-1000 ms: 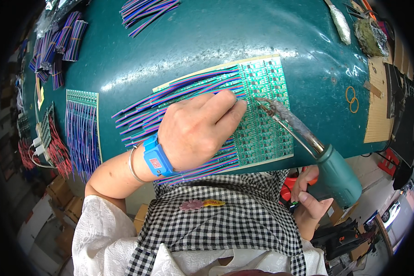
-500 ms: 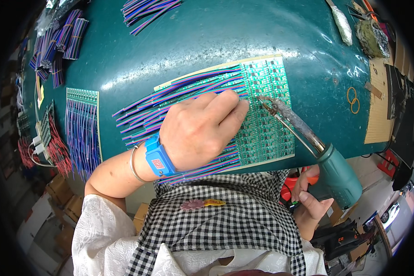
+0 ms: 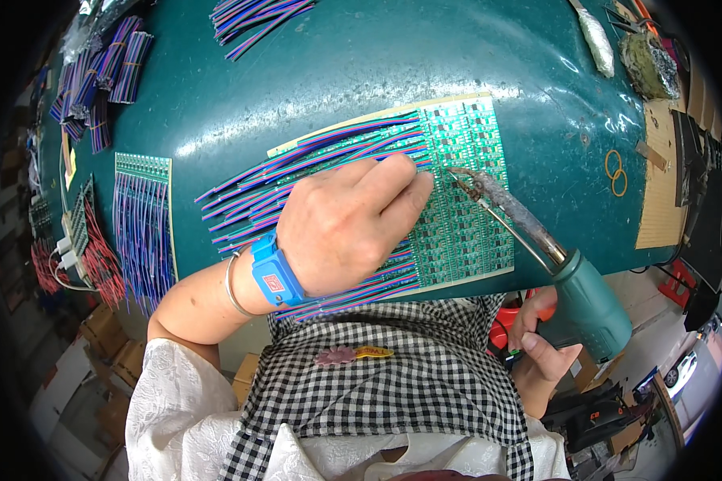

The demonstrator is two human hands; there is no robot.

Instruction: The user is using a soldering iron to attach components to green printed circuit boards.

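Observation:
My left hand [image 3: 349, 220] is closed in a pinch over the wires at the middle of a green circuit board panel [image 3: 465, 232]; its fingertips point down and are partly hidden. Rows of blue, red and black multi-strand wires [image 3: 297, 168] run left from the panel, passing under my palm. My right hand [image 3: 541, 345] grips the green handle of a soldering gun [image 3: 593, 309] with a red trigger part. The gun's dark, crusted tip [image 3: 473, 183] and a thin metal tube reach to the panel, just right of my left fingertips.
Another wired panel [image 3: 145, 216] lies to the left, near boards with red wires [image 3: 100, 248]. Wire bundles [image 3: 96, 80] sit at the far left, more wires [image 3: 257, 20] at the back. Rubber bands [image 3: 615, 172], a wooden board [image 3: 661, 192] and a foil-wrapped lump [image 3: 651, 68] are at the right.
Almost nothing differs. The soldering tip and my left fingers stay at the same spot on the panel, with only a very slight shift of the hand.

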